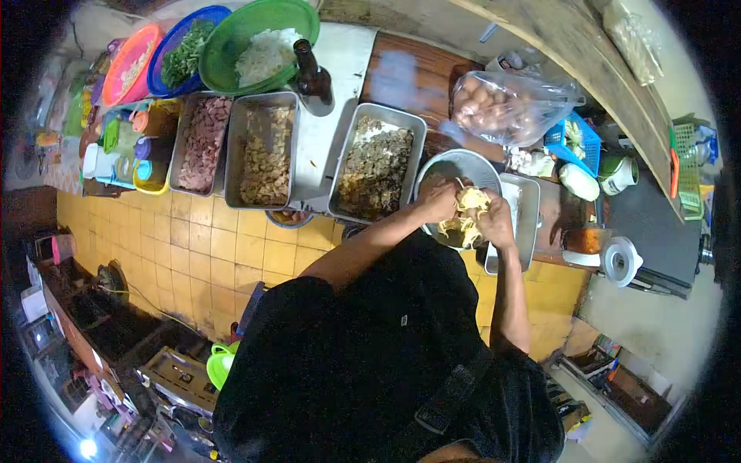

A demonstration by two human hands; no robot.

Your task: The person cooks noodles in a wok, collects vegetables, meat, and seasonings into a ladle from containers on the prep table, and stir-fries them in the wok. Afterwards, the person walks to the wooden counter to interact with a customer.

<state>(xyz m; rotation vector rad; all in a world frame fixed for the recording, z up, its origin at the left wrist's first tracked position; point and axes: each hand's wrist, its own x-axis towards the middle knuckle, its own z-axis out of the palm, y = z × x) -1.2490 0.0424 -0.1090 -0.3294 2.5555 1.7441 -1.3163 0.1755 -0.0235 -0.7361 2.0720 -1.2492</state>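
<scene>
My left hand [438, 202] and my right hand [496, 221] are close together over a round metal bowl [459, 160]. Between them is a clump of yellow noodles [472, 202], with fingers of both hands closed on it. Some strands hang down toward the bowl, whose inside is partly hidden by my hands. Just left of the bowl stands a metal tray [378, 158] of dark chopped food. Under the bowl's right side lies an emptier-looking metal tray [527, 212].
Farther left are trays of chopped food [264, 158] and pinkish meat [204, 143]. A brown bottle [310, 77] stands behind them, beside a green basin [220, 65]. A bag of eggs [502, 108] and a blue basket [590, 147] sit back right. A wooden shelf [587, 58] overhangs there.
</scene>
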